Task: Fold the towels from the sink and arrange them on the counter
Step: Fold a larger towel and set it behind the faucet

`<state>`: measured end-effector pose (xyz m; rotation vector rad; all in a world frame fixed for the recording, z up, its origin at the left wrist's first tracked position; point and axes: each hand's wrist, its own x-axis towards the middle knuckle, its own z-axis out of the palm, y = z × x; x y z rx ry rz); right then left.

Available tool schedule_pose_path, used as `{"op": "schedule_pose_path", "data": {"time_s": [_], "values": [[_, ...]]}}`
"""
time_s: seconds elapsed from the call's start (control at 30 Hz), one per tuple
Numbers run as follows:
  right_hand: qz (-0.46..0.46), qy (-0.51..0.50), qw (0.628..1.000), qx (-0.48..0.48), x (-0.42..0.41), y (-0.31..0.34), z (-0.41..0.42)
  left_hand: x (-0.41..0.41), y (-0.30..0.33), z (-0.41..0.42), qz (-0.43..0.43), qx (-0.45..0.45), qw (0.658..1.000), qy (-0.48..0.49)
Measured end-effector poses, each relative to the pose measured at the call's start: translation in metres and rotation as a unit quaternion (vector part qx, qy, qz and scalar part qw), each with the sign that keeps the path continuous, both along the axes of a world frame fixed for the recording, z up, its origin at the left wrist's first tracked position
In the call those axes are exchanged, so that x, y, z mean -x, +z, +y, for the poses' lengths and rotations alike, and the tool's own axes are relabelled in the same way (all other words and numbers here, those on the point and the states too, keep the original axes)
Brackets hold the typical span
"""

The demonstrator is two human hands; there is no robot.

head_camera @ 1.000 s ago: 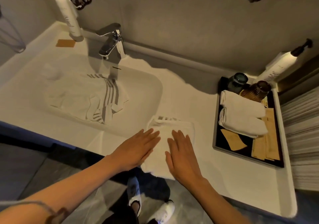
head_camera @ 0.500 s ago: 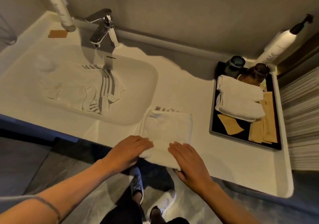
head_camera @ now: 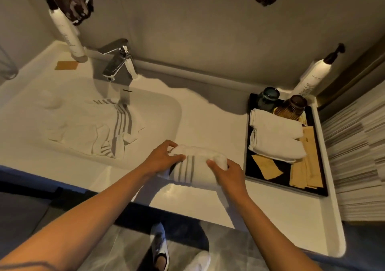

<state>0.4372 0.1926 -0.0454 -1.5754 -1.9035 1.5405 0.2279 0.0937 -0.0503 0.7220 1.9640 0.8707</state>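
From the head camera, looking down at a white counter, a white towel with grey stripes lies rolled up near the front edge, between the sink on the left and a black tray on the right. The left hand grips the roll's left end, thumb on top and fingers curled over the far side. The right hand holds the right end, thumb pressed into the cloth on top and fingers wrapped round the near side. The grey stripes run across the roll close to the left hand. In the sink basin a second striped towel lies crumpled and unfolded, below the chrome tap. On the tray two rolled white towels lie side by side, touching, with tan paper packets at the near and right side and two dark cups at the far end. A white pump bottle stands at the far right corner, just beyond the tray, and another tall white bottle stands far left behind the sink, with a small tan packet lying flat beside it. Below the counter edge, white shoes show on the floor.
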Motion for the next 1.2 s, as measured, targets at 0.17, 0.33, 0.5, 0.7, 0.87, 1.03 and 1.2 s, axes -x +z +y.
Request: {"op": "schedule_pose_path", "data": {"time_s": [0.17,0.33,0.5,0.7,0.87,1.03,1.2], "values": [[-0.127,-0.064,0.985,0.095,0.02,-0.008,0.028,-0.014,-0.003,0.028,0.191,0.002,0.98,0.051],[-0.178,-0.095,0.977,0.073,0.033,-0.014,0.026,-0.034,-0.01,0.031,0.475,-0.163,0.844,-0.19],[-0.197,-0.086,0.976,0.043,0.034,-0.012,0.021,-0.036,-0.033,-0.009,0.49,-0.108,0.801,-0.327],[-0.225,-0.059,0.973,0.011,0.034,0.003,0.018,-0.036,-0.033,-0.001,0.441,-0.032,0.845,-0.302],[-0.134,-0.09,0.977,0.137,0.028,0.011,0.019,-0.038,-0.021,-0.002,0.309,-0.075,0.91,-0.267],[-0.028,-0.114,0.973,0.199,0.023,0.001,0.031,-0.007,-0.012,-0.005,0.172,-0.014,0.985,0.009],[0.049,-0.134,0.973,0.183,0.067,-0.011,0.042,0.019,-0.018,0.015,-0.135,-0.036,0.974,0.179]]}}
